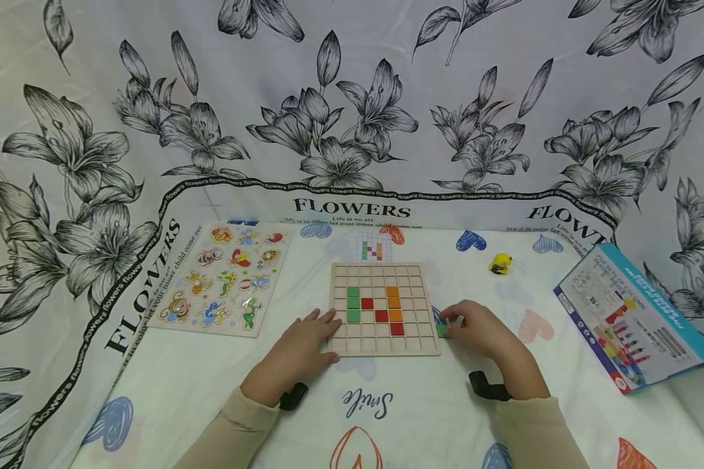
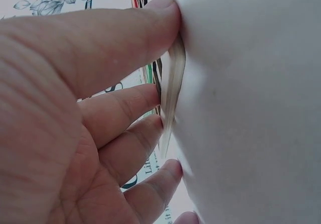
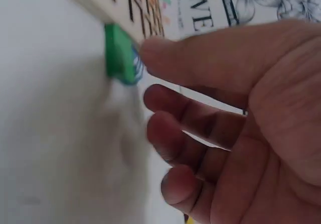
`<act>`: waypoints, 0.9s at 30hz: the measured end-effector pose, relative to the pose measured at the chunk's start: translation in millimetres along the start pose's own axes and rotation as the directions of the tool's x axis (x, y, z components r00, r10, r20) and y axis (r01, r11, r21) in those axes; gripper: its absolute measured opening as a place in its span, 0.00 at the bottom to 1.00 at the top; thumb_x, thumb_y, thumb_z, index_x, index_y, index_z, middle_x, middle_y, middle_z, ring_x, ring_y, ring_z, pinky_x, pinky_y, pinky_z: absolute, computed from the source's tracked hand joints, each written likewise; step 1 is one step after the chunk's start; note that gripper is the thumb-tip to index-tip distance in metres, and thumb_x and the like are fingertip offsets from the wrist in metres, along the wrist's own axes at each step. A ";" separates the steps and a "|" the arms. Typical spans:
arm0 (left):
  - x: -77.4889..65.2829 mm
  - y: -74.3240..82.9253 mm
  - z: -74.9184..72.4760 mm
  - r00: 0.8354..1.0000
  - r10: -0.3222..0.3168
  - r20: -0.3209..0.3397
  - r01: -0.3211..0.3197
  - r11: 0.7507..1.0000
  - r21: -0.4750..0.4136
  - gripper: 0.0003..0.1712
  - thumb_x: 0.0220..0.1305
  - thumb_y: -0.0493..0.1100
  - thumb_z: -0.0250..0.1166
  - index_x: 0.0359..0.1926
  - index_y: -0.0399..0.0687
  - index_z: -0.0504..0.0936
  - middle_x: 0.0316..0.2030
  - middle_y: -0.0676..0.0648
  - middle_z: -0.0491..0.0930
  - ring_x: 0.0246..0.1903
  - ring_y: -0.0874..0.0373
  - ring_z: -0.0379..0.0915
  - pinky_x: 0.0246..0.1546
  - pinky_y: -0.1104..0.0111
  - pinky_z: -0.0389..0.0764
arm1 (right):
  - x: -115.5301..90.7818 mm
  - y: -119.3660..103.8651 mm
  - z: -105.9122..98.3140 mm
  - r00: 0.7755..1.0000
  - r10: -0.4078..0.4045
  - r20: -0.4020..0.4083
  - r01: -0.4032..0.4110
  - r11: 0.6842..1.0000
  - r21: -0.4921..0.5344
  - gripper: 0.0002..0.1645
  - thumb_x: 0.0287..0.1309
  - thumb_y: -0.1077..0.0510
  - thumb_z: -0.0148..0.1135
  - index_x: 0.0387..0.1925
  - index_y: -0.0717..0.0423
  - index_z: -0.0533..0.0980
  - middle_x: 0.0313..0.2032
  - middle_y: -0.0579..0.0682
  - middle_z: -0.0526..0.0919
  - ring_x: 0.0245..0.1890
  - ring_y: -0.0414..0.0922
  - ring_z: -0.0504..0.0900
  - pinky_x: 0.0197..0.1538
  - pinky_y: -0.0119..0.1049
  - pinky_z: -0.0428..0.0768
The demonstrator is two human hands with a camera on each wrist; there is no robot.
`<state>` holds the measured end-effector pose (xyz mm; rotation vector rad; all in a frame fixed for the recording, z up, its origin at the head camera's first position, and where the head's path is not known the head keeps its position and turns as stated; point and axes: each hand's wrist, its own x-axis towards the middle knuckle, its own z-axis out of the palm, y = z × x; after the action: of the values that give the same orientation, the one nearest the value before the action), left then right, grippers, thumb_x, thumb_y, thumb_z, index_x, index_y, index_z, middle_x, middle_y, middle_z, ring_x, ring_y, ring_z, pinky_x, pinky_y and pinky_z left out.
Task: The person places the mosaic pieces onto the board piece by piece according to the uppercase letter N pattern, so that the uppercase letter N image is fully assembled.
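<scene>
A wooden grid board [image 1: 410, 342] lies at the middle of the table with a column of green squares [image 1: 353, 304], a column of orange squares [image 1: 392, 303] and several red squares [image 1: 366, 303] on it. My left hand [image 1: 302, 345] rests along the board's left side, fingertips on its edge and thumb by the near corner. Beyond the board's right edge, a green block [image 3: 119, 53] sits close against the wood. My right hand [image 1: 475, 326] is right beside this block, its thumb tip near it and a gap showing between thumb and loosely bent fingers.
A small pattern card [image 1: 374, 247] lies behind the board. To the left is a sheet of cartoon insect pictures [image 1: 223, 280]. A yellow toy figure [image 1: 500, 264] stands at the back right, and a blue-edged box [image 1: 636, 319] leans farther right. Flowered cloth [image 1: 352, 130] hangs behind.
</scene>
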<state>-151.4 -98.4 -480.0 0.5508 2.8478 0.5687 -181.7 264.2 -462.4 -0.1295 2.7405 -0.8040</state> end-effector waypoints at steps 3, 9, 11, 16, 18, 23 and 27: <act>0.0 -0.1 -0.1 1.000 -0.005 0.000 0.005 1.000 -0.001 0.40 0.57 0.52 0.75 0.70 0.52 0.74 0.74 0.51 0.63 0.76 0.43 0.52 0.73 0.43 0.56 | -5.6 7.1 5.8 1.000 -0.012 0.021 0.012 1.000 0.013 0.16 0.58 0.59 0.69 0.49 0.46 0.84 0.42 0.47 0.79 0.40 0.47 0.73 0.42 0.40 0.75; 0.6 -0.3 0.1 1.000 -0.006 -0.001 0.006 1.000 -0.006 0.40 0.57 0.53 0.75 0.70 0.53 0.73 0.74 0.51 0.63 0.76 0.44 0.52 0.73 0.43 0.55 | -7.6 8.3 12.7 0.997 -0.072 -0.024 0.073 0.997 0.034 0.12 0.57 0.62 0.71 0.44 0.50 0.83 0.39 0.48 0.77 0.36 0.46 0.72 0.38 0.38 0.73; 0.6 -0.6 0.4 1.000 -0.003 0.000 0.003 1.000 -0.008 0.40 0.57 0.53 0.75 0.70 0.53 0.74 0.74 0.51 0.63 0.76 0.44 0.52 0.73 0.43 0.55 | -6.7 9.0 13.1 0.997 -0.071 -0.035 0.073 0.996 0.042 0.12 0.57 0.62 0.71 0.43 0.50 0.82 0.38 0.48 0.77 0.35 0.46 0.72 0.38 0.38 0.74; 0.8 -0.8 0.0 1.000 0.004 -0.006 -0.004 1.000 -0.001 0.40 0.57 0.53 0.75 0.70 0.52 0.74 0.74 0.51 0.63 0.76 0.44 0.52 0.73 0.43 0.56 | -4.4 9.4 13.8 0.994 -0.043 -0.098 0.048 0.998 0.048 0.09 0.58 0.58 0.72 0.39 0.47 0.79 0.30 0.47 0.77 0.31 0.46 0.73 0.34 0.38 0.73; 1.0 -0.7 -0.4 1.000 0.005 -0.008 -0.005 1.000 0.002 0.40 0.58 0.53 0.75 0.70 0.52 0.73 0.74 0.51 0.63 0.76 0.44 0.52 0.73 0.42 0.56 | -3.5 8.5 13.8 0.989 -0.041 -0.145 0.048 0.998 0.039 0.08 0.59 0.57 0.71 0.38 0.47 0.79 0.28 0.46 0.77 0.31 0.45 0.73 0.34 0.39 0.72; 0.8 -0.6 0.2 1.000 0.001 -0.005 -0.001 1.000 0.004 0.40 0.58 0.53 0.75 0.70 0.52 0.73 0.74 0.51 0.63 0.76 0.44 0.52 0.73 0.43 0.56 | -1.3 2.9 14.2 0.954 -0.048 -0.295 0.053 0.999 0.010 0.07 0.64 0.58 0.67 0.43 0.49 0.79 0.36 0.46 0.82 0.33 0.45 0.73 0.35 0.38 0.73; -0.3 -0.8 0.8 1.000 0.001 -0.005 -0.001 1.000 -0.003 0.40 0.57 0.52 0.75 0.70 0.52 0.74 0.74 0.51 0.63 0.75 0.44 0.52 0.72 0.43 0.56 | 0.1 -12.8 16.6 0.936 -0.046 -0.348 0.057 0.998 0.022 0.09 0.66 0.57 0.65 0.46 0.48 0.78 0.42 0.46 0.85 0.32 0.45 0.73 0.33 0.36 0.74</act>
<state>-151.2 -99.0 -481.1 0.5513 2.8515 0.5751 -176.9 244.8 -468.8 -0.0565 3.0638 -0.9661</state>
